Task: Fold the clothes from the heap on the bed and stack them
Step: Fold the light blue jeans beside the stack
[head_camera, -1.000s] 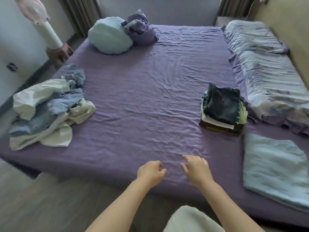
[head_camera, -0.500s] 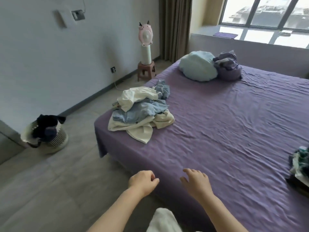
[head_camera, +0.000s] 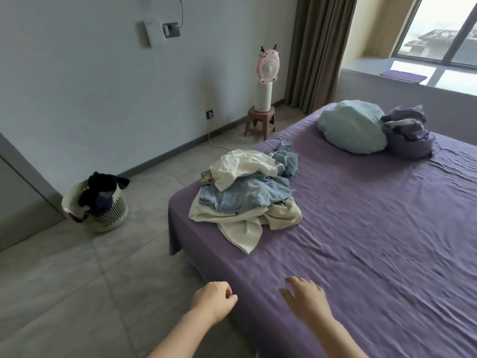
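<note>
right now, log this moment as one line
phase: reaching for heap | left hand: curled, empty | right hand: open, empty, over bed | heap: unfolded, at bed corner

One heap of clothes (head_camera: 247, 195), two pillows (head_camera: 352, 126) (head_camera: 407, 131), one bed (head_camera: 387, 241), one fan (head_camera: 267, 71), one stool (head_camera: 259, 120), one basket (head_camera: 108, 213), two hands (head_camera: 213, 301) (head_camera: 305, 298).
</note>
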A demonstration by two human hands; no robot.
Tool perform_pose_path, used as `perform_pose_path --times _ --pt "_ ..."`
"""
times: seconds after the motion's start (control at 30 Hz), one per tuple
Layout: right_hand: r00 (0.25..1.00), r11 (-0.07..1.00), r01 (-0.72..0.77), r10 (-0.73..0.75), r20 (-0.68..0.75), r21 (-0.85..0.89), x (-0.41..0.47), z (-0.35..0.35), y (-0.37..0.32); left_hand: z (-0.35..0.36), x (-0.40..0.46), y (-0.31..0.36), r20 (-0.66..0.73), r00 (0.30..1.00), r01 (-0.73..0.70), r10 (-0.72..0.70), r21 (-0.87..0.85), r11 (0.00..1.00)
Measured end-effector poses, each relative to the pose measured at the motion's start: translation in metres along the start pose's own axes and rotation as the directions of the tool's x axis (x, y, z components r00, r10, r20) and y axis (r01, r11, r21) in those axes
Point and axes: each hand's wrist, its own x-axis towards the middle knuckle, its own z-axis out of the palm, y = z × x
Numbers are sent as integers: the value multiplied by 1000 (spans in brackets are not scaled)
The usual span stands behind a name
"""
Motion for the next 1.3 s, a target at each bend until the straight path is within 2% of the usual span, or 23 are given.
perform_pose_path --times 0.23,0.43,0.63,0.73,1.13,1.3 --pt "998 999 45 -46 45 12 102 -23 16 -21 83 25 9 998 65 -65 -17 998" --pt "990 990 136 -135 47 -19 176 -58 1 -40 132 34 30 997 80 -77 -81 994" --pt "989 989 143 -144 46 24 250 -73 -27 -68 200 11 66 988 153 -143 -188 970" --pt "987 990 141 -142 80 20 285 -69 -37 -83 244 -11 85 983 174 -161 -170 970" --pt "979 996 -56 41 198 71 416 -25 -67 -120 423 -63 66 956 292 -286 -114 949" --pt "975 975 -166 141 169 145 436 -9 -68 -112 458 -66 113 923 384 -368 -289 877"
